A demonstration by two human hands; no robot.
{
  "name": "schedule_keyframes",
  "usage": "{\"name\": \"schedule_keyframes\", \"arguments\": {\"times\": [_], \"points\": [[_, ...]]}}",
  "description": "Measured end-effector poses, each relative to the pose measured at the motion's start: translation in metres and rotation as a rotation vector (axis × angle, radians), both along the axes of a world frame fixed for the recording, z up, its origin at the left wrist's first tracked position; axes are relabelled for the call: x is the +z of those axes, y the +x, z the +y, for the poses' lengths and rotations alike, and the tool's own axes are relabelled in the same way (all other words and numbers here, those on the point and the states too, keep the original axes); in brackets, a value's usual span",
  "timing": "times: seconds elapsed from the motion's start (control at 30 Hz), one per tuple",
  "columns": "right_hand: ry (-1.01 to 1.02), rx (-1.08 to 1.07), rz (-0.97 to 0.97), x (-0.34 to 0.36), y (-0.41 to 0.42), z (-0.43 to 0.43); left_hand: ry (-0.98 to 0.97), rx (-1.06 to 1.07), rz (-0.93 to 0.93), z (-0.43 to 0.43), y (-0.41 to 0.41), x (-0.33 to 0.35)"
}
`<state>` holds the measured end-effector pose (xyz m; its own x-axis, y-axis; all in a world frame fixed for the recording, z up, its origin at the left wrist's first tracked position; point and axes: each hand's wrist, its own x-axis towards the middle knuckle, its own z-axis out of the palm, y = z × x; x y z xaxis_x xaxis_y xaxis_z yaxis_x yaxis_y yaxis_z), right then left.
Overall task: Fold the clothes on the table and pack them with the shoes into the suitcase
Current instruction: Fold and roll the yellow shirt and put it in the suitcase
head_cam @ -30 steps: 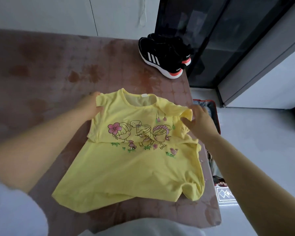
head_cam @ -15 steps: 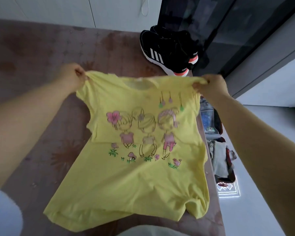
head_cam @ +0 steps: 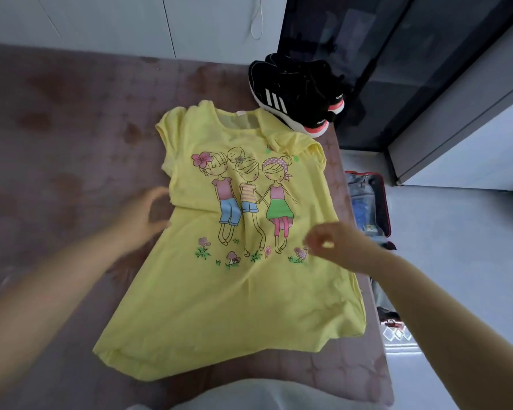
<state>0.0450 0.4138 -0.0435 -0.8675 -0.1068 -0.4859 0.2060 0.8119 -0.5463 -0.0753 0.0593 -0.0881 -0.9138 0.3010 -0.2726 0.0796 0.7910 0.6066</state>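
The yellow T-shirt (head_cam: 234, 291) lay print-up on the worktop (head_cam: 57, 143), shoes (head_cam: 296, 93) just beyond its collar, the open suitcase (head_cam: 384, 202) down to its right. Both grips were loosely apart and empty, left hand (head_cam: 142, 214) at its left edge, right hand (head_cam: 338, 247) over its right side. Flattening its turned-over shoulder first should square the fold.

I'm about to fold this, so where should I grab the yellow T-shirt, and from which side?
Likely pinch the yellow T-shirt at its left sleeve and left hem corner, coming from the left: it lies flat, print up, that long edge free.
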Motion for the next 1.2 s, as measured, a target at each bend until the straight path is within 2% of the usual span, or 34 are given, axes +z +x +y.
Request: {"name": "schedule_keyframes", "arguments": {"times": [0.07, 0.13, 0.23, 0.3, 0.43, 0.57, 0.7, 0.8, 0.83, 0.9, 1.0, 1.1, 1.2], "points": [[0.133, -0.109, -0.047, -0.018, 0.043, 0.006, -0.112, 0.094, -0.062, -0.026, 0.043, -0.023], [0.234, -0.323, -0.056, -0.034, 0.082, 0.008, -0.156, 0.212, -0.073, -0.04, 0.076, -0.034], [0.211, -0.597, -0.057, -0.045, 0.115, 0.003, -0.129, 0.346, -0.057, -0.046, 0.104, -0.034], [0.134, -0.703, -0.079, -0.047, 0.122, 0.0, -0.13, 0.369, -0.073, -0.047, 0.114, -0.032], [0.033, -0.716, -0.026, -0.044, 0.127, -0.002, -0.206, 0.308, -0.055, -0.047, 0.128, -0.025], [-0.022, -0.731, 0.051, -0.036, 0.129, -0.004, -0.173, 0.318, 0.002, -0.048, 0.137, -0.019], [-0.142, -0.802, 0.007, -0.032, 0.133, -0.007, -0.106, 0.334, 0.029, -0.048, 0.143, -0.014], [-0.374, -0.821, -0.129, -0.026, 0.138, 0.002, -0.048, 0.364, 0.031, -0.049, 0.147, -0.01], [-0.381, -0.769, -0.185, -0.024, 0.14, 0.005, -0.036, 0.376, 0.011, -0.051, 0.148, -0.008], [-0.262, -0.643, -0.227, -0.019, 0.142, 0.011, -0.027, 0.393, -0.099, -0.059, 0.149, -0.009], [-0.257, -0.637, -0.116, -0.011, 0.143, 0.017, -0.063, 0.321, -0.225, -0.071, 0.151, -0.01], [-0.302, -0.695, 0.009, -0.004, 0.142, 0.018, 0.009, 0.335, -0.186, -0.071, 0.155, -0.005], [-0.137, -0.757, 0.093, -0.003, 0.139, 0.019, 0.08, 0.393, -0.118, -0.066, 0.156, 0.002]]}}
